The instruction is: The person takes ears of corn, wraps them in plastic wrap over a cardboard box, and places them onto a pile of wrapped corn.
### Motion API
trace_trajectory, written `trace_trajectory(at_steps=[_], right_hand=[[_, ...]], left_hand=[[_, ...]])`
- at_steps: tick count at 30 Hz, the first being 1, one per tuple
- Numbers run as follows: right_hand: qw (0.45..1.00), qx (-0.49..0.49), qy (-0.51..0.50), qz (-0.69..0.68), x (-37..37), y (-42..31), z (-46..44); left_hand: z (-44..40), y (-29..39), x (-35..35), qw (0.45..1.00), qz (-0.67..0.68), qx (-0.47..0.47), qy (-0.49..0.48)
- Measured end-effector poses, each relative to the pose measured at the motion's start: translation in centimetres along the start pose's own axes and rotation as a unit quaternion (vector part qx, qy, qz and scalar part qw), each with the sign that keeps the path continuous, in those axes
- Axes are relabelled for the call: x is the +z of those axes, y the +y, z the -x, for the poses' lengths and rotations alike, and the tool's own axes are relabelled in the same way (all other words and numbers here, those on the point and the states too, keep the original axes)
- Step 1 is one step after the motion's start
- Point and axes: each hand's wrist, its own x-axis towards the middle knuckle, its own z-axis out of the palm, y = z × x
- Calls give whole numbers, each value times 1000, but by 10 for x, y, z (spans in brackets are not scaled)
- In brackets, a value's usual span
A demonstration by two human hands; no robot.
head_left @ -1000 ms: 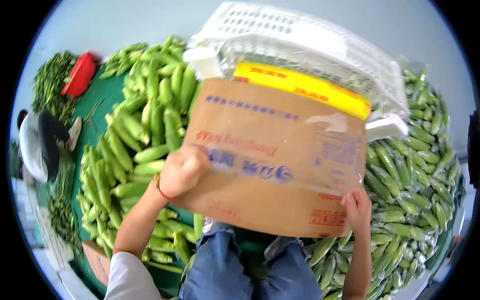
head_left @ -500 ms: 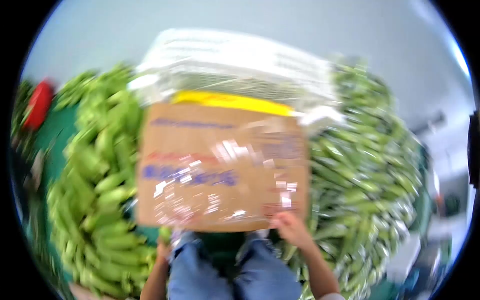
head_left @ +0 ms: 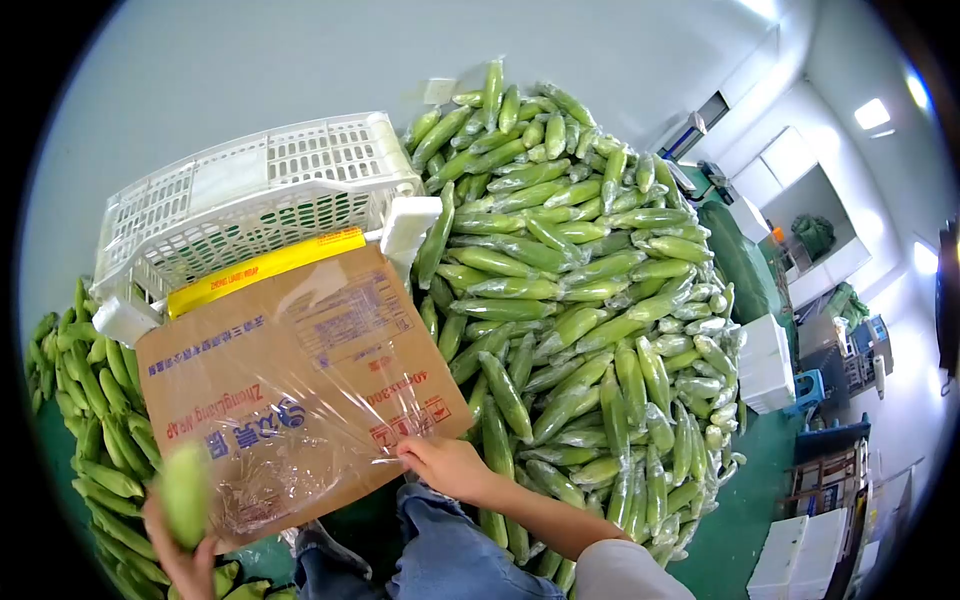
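At seven o'clock, the left hand (head_left: 180,560) is clasping a tapered green cob (head_left: 185,495) while, at four, the right hand (head_left: 450,468) is pinching taut clear film (head_left: 376,428) over brown cardboard (head_left: 190,365).

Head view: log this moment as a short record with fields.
left hand: holds an ear of corn, blurred
right hand: fingers pinch clear film
carton: under the film, printed side up
yellow strip: along carton's far edge
crate: white, slotted, beyond the strip
left pile: unwrapped corn
right pile: wrapped corn
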Motion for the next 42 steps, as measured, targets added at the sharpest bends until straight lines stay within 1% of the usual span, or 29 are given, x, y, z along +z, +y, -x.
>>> trace_trajectory(at_steps=[2, 4, 5, 6, 7, 8, 9, 12, 14, 15, 16, 19, 20, 22, 24, 26, 27, 28, 30, 31, 32, 33, 34, 35, 37, 39, 40, 41, 42], right_hand=[[994, -39, 51, 86, 2, -5, 4], [993, -42, 59, 92, -9, -16, 6], [990, -100, 57, 86, -13, -11, 7], [996, -76, 43, 23, -21, -20, 7], [982, 43, -50, -177, -34, -30, 8], [940, 45, -90, -326, -35, -23, 4], [887, -2, -49, -459, -31, -28, -7], [971, -173, 71, -152, -7, -61, -74], [928, -299, 165, 148, 18, -67, -111], [933, -292, 148, 146, 22, -67, -119], [938, -284, 133, 145, 23, -64, -127], [933, -284, 148, 166, 27, -64, -140], [932, -280, 155, 167, 26, -68, -143], [928, -295, 162, 162, 24, -74, -149], [919, -324, 172, 146, 29, -66, -156], [916, -332, 179, 139, 33, -66, -163], [919, -324, 176, 141, 34, -67, -164], [923, -313, 172, 144, 32, -68, -163], [966, -166, 7, 196, 14, -81, -151], [969, -91, -74, 217, 3, -91, -147], [968, -70, -123, 206, -2, -96, -136], [964, -47, -173, 195, 0, -94, -120], [956, -83, -206, 191, 3, -87, -109], [958, -48, -234, 160, -3, -95, -104], [977, -59, -135, 157, -3, -98, -99], [925, -327, 13, 194, 8, -88, -114], [864, -450, 96, 206, 11, -84, -127], [858, -446, 115, 228, 12, -86, -140], [851, -442, 133, 251, 14, -91, -155]], left_hand=[[-47, 65, 36, 988, -72, 85, -104], [-71, 78, 82, 978, -72, 168, -103], [-83, 74, 97, 962, -82, 232, -116], [-88, 71, 108, 952, -101, 242, -157], [-91, 70, 115, 940, -115, 252, -198], [-95, 69, 117, 946, -84, 210, -231], [-96, 68, 118, 948, -47, 168, -266], [-98, 68, 121, 958, -41, 191, -209], [-77, 52, 119, 960, -89, 261, -52], [-62, 46, 117, 947, -117, 296, 28], [-45, 58, 103, 960, -150, 231, 56], [-5, 7, 95, 981, -124, 148, 7], [-3, 4, 84, 994, -106, 23, -23], [-60, 14, 63, 998, 30, -31, 51], [-134, 25, 70, 993, -16, 101, 66], [-179, 9, 111, 971, -144, 38, -184], [-187, 11, 131, 925, -212, 98, -299], [-179, 27, 146, 908, -297, 135, -263], [-147, 61, 133, 921, -230, 171, -265], [-116, 62, 129, 937, -181, 217, -204], [-85, 74, 123, 917, -187, 116, -334], [-45, 79, 122, 951, -156, 154, -218], [-27, 80, 116, 946, -133, 151, -253], [-31, 78, 119, 948, -147, 150, -241], [-50, 73, 123, 950, -178, 138, -215], [-99, 44, 146, 958, -232, 117, -124], [-137, 30, 149, 953, -250, 135, -102], [-173, 18, 150, 948, -266, 154, -78], [-199, 8, 154, 956, -180, 124, -197]])
